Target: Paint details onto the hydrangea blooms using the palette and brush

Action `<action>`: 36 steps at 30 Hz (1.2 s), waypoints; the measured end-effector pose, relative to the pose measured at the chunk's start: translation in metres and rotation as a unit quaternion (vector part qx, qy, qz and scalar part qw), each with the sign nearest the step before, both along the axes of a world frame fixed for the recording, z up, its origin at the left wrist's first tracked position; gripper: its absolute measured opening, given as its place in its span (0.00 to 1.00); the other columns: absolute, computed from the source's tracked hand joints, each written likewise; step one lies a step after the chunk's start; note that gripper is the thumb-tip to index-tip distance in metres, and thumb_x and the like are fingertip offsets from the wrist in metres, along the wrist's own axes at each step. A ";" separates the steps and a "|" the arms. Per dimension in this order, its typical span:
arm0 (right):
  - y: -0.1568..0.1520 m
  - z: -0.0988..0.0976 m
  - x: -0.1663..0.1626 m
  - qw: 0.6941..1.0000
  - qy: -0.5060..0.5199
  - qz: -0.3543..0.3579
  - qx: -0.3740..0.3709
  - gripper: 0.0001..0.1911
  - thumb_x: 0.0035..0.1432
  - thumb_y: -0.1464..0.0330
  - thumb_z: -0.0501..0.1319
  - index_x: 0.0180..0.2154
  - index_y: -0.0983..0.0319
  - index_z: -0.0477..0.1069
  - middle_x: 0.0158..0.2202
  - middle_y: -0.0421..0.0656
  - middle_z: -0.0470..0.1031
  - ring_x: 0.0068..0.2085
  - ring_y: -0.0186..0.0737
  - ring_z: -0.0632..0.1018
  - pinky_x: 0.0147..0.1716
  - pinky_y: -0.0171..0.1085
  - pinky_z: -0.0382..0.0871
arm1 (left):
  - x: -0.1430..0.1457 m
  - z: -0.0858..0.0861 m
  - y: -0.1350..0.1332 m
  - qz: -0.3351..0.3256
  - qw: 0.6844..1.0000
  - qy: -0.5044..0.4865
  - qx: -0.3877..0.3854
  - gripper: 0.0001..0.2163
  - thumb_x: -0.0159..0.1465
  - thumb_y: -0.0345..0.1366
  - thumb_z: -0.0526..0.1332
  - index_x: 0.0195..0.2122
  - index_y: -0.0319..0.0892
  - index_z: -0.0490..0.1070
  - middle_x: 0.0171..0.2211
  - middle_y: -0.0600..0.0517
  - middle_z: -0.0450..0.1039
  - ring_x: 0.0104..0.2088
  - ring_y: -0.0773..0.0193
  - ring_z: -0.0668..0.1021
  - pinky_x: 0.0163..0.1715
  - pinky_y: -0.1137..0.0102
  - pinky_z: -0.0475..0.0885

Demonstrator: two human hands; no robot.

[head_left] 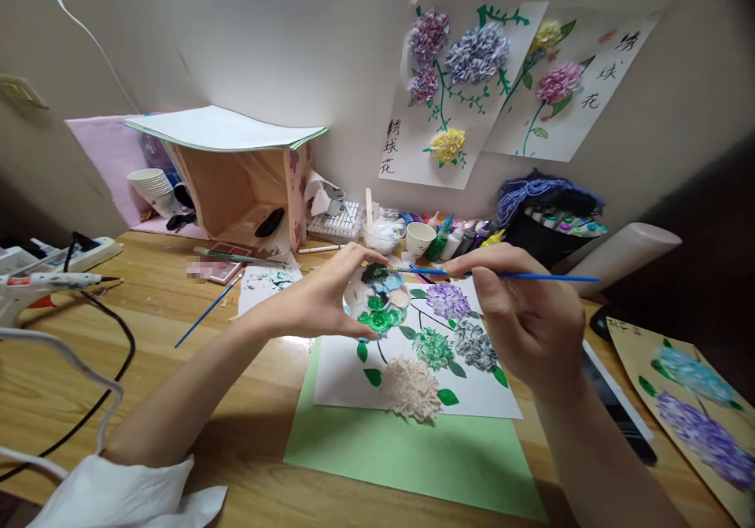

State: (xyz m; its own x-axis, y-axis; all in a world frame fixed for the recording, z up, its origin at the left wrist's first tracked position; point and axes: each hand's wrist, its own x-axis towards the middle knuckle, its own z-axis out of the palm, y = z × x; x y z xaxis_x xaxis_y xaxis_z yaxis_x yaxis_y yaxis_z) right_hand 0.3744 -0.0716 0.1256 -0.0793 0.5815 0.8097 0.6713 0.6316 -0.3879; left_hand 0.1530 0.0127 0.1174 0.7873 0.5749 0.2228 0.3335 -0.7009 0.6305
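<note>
My left hand is closed round a small round paint palette with green, blue and cream paint, held above the top left of a white sheet. The sheet bears paper flowers in purple, green, grey and cream with painted green leaves. My right hand pinches a thin blue paintbrush, its tip reaching left onto the palette. The sheet lies on a green paper on the wooden table.
A glue gun with black cable lies at the left, a second blue brush beside a paint-smeared paper. Behind stand a pink box, paper cups, paint bottles and a marker bag. Flower pictures hang on the wall; another flower sheet lies right.
</note>
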 end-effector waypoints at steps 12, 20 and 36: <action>0.000 0.003 0.002 0.999 0.023 -0.015 0.020 0.11 0.64 0.69 0.53 0.33 0.55 0.73 0.31 0.40 0.76 0.33 0.39 0.77 0.35 0.40 0.70 | -0.003 -0.007 0.007 0.022 1.000 0.003 -0.008 0.35 0.50 0.44 0.71 0.57 0.49 0.59 0.56 0.47 0.62 0.58 0.53 0.67 0.58 0.58 0.64; 0.019 0.002 0.037 0.973 0.225 -0.046 0.030 0.08 0.61 0.67 0.58 0.32 0.57 0.75 0.32 0.42 0.76 0.32 0.40 0.78 0.33 0.41 0.72 | -0.048 -0.091 0.023 0.419 0.901 -0.107 0.016 0.33 0.52 0.49 0.68 0.54 0.44 0.55 0.54 0.43 0.60 0.58 0.51 0.66 0.58 0.53 0.63; 0.041 -0.098 0.037 0.984 -0.047 -0.047 -0.168 0.10 0.65 0.69 0.50 0.35 0.59 0.68 0.33 0.43 0.76 0.34 0.40 0.78 0.36 0.39 0.70 | -0.002 -0.144 0.007 0.307 0.930 -0.174 0.100 0.36 0.53 0.43 0.70 0.59 0.45 0.55 0.53 0.44 0.61 0.56 0.52 0.67 0.56 0.55 0.67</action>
